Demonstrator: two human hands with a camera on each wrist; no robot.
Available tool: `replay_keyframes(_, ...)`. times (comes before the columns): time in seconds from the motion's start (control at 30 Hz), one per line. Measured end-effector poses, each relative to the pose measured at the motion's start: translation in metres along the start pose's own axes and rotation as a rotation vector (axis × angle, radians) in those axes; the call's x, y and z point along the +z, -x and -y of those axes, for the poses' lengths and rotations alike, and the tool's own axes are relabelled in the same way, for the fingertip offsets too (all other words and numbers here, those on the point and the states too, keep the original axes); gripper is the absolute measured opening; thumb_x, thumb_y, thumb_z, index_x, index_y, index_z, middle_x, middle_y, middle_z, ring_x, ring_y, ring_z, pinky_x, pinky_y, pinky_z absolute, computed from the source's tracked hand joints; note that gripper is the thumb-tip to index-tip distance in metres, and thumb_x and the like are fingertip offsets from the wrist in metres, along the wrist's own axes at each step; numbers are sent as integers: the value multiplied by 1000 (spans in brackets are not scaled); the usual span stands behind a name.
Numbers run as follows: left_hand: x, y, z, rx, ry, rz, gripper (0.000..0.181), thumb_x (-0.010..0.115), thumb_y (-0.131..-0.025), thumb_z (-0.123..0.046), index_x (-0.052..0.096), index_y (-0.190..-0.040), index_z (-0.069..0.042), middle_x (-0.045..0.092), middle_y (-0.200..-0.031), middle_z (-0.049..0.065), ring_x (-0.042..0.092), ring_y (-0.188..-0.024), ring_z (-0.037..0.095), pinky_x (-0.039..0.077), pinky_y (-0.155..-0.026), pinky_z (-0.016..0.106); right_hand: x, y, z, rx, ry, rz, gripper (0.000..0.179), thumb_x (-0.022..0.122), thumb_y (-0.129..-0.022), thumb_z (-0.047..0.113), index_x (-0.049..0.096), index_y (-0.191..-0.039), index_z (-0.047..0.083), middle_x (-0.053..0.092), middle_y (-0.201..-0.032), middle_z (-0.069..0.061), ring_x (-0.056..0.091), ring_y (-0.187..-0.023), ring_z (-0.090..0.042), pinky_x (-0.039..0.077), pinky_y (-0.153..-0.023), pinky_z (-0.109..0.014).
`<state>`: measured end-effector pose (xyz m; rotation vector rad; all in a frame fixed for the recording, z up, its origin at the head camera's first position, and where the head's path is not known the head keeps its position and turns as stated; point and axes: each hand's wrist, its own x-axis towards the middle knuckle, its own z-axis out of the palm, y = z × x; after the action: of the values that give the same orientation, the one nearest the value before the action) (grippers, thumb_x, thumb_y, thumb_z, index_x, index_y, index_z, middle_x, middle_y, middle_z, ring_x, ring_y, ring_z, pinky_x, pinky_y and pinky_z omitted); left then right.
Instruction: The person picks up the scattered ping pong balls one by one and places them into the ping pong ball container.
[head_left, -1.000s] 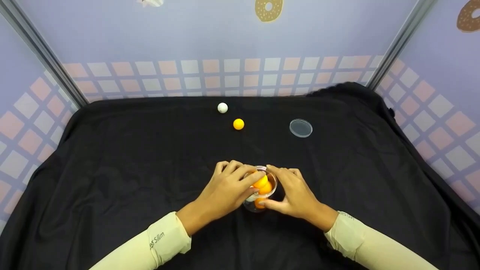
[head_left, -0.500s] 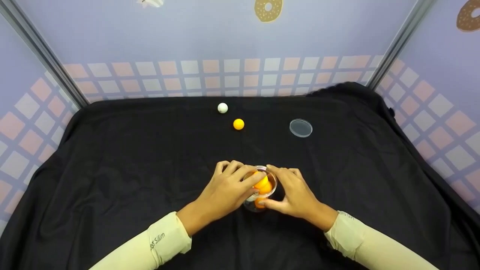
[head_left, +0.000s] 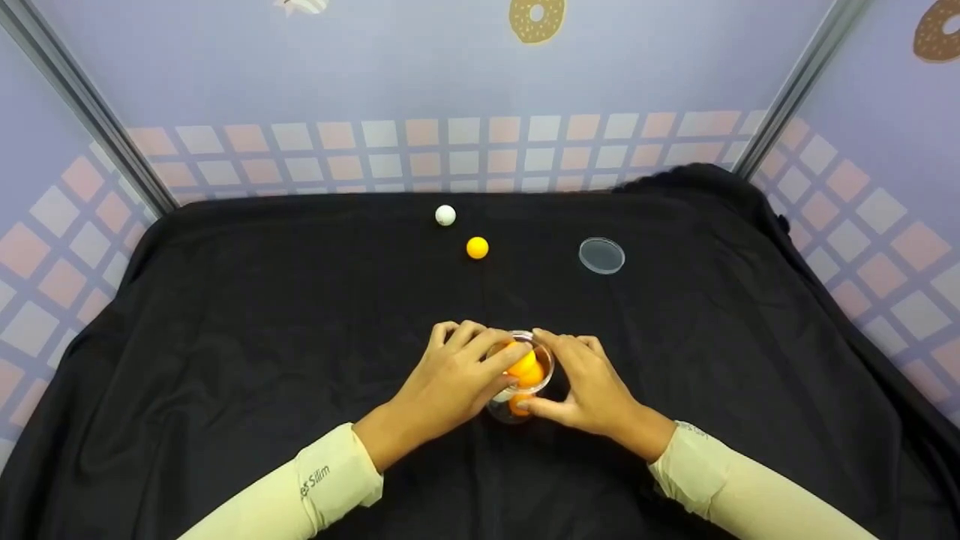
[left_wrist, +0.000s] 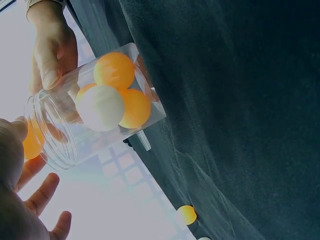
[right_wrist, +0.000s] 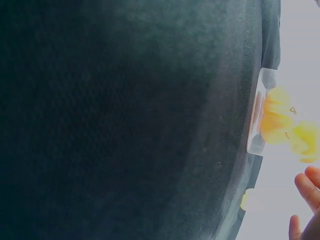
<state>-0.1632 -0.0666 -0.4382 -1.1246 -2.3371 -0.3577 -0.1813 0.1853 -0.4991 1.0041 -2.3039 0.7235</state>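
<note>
A clear plastic jar (left_wrist: 90, 146) stands upright on the black cloth, a white ball (left_wrist: 101, 108) and several orange ping-pong balls inside it. My right hand (head_left: 589, 390) grips the jar's side, thumb near me and fingers on the far side. From the left, my left hand (head_left: 452, 381) reaches over the mouth and pinches an orange ping-pong ball (head_left: 520, 361) at the rim. In the left wrist view that ball (left_wrist: 33, 142) sits at the jar's opening, partly hidden by the hand. Part of the jar is blocked by my fingers in the head view.
Farther back on the black cloth (head_left: 300, 300) lie a loose orange ball (head_left: 477, 248) and a white ball (head_left: 445, 215). To their right is a clear round lid (head_left: 601, 256). Patterned walls (head_left: 450, 75) border the table at the back and both sides.
</note>
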Motion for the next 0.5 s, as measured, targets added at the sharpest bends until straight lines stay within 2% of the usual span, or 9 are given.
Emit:
replay_keyframes(0.2,-2,0,-1,-16,10,6,42,66,-99,-36,60,-140,-28,65,-128,-1,58,-110,19,44,-91,46,0,0,-1,-3,-2,0,91,81,-77,62,55,-143,5,69,-123,-2,67,-101,-17,47,-87,-44)
replay_keyframes(0.5,-1,0,0,-15,3,-12,43,68,-98,-35,61,-139,-27,65,-126,-1,59,-110,19,45,-91,46,0,0,-1,-10,5,0,90,80,-78,62,57,-139,1,69,-125,-3,68,-104,-18,47,-87,-45)
